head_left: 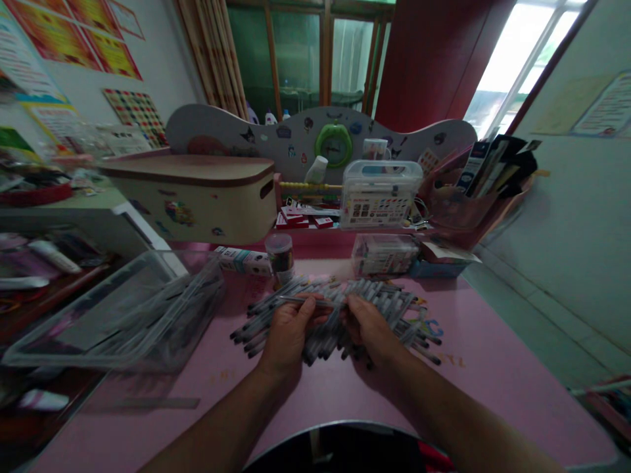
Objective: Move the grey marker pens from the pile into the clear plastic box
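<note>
Many clear-barrelled pens with dark ends lie in a broad pile (323, 345) on the pink desk. Over the middle of it, my left hand (288, 332) pinches a single pen (294, 299), held about level, with thumb and fingers. My right hand (367, 325) has its fingers closed at the right end of that pen; blur hides exactly what they grip there. To the left stands a clear plastic bin (73, 360) with more pens or pen parts inside, too smeared to tell.
A ruler-like strip (160, 403) lies at the desk's front left. Behind the pens stand a lidded round tub (280, 253), a clear box (382, 255) and a blue box (438, 268). A cream storage box (217, 203) and a handled clear case (379, 197) sit farther back.
</note>
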### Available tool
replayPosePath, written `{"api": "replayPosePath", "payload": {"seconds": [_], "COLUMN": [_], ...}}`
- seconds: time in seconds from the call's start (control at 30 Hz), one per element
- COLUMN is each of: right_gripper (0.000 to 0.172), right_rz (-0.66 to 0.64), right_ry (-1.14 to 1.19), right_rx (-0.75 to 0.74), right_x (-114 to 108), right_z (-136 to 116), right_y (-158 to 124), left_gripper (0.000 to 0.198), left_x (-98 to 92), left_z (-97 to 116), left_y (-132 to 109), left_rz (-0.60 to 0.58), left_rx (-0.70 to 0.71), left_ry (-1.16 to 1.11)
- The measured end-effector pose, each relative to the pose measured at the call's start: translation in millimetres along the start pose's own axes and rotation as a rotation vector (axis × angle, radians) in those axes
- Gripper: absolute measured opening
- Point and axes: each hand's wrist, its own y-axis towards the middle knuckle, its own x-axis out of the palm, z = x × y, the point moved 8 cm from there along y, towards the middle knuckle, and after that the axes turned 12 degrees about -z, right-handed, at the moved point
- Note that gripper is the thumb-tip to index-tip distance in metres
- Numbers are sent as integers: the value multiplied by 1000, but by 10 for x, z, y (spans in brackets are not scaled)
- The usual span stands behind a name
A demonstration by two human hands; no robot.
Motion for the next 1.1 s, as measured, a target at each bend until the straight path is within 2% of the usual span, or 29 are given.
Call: {"api": "replayPosePath", "payload": {"seconds": [0.07,0.2,0.3,0.43,0.57,0.67,0.8,0.9,1.0,1.1], "right_gripper": [47,32,36,49,40,44,47,38,24,25], "right_rz": [-15,-20,-21,-11,-46,-43,-37,-22,-32,-114], "right_ry": [-56,108,160,61,165,255,156,124,283,474], "right_rx": [6,-10,43,83,88,94,116,103,102,140], "right_x": [0,9,16,-11,39,61,38,3,3,75], "right_z": [2,20,99,150,129,128,162,150,131,127], "right_y": [12,12,17,31,19,1,16,29,16,-7], "left_gripper": [30,30,29,28,29,29,30,32,36,35], "left_x": [-5,-26,-26,-24,-26,-14,-27,-98,-161,-160], "left_z": [-6,-1,-11,-19,-1,-11,-9,52,123,133], "left_y": [0,3,9,9,5,6,13,28,48,51], "left_rz": [3,15,3,1,15,2,7,70,115,96], "left_rx": [-2,9,3,1,12,-3,-5,35,77,85], "left_ry": [1,-3,8,16,10,15,33,27,20,29]}}
